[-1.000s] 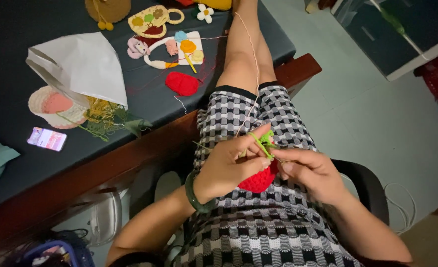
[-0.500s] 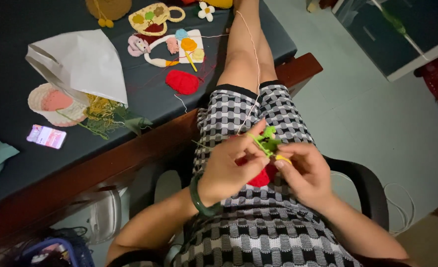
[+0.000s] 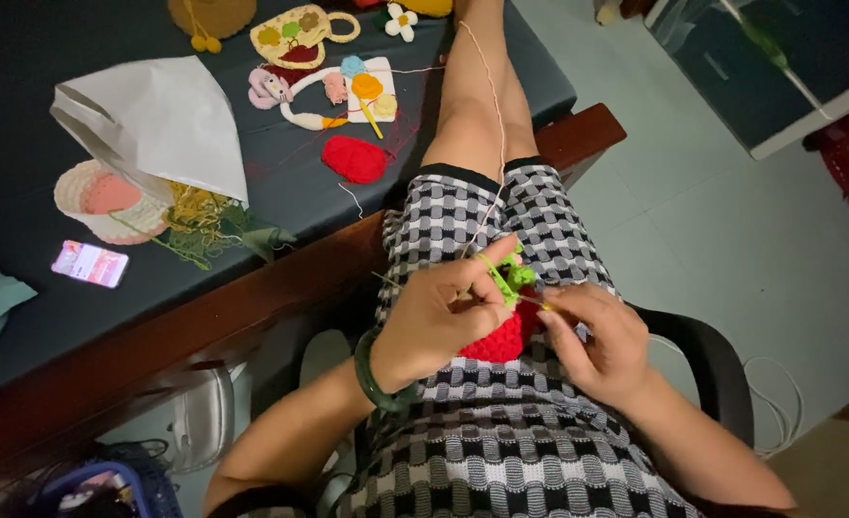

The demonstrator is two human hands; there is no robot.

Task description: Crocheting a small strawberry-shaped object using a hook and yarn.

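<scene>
My left hand point(image 3: 439, 321) pinches a red crocheted piece point(image 3: 497, 338) with a green crocheted top point(image 3: 515, 275) above my lap. A dark green bangle sits on that wrist. My right hand point(image 3: 597, 338) grips a thin crochet hook point(image 3: 539, 304) whose tip pokes into the green part. Green yarn loops over my left forefinger. A pale thread point(image 3: 487, 115) runs up along my raised leg toward the desk. I wear a black-and-white checked garment point(image 3: 501, 441).
A dark desk point(image 3: 280, 201) holds a white paper bag point(image 3: 161, 120), a small woven basket point(image 3: 98, 201), tangled green-yellow yarn point(image 3: 204, 225), a red crocheted piece point(image 3: 354, 158), small crocheted figures point(image 3: 333, 82) and a phone point(image 3: 90, 263). A black chair arm point(image 3: 707, 360) curves at my right.
Both hands shifted slightly with the work; the green top turned between my fingers and more of the red piece shows now than half a second ago.
</scene>
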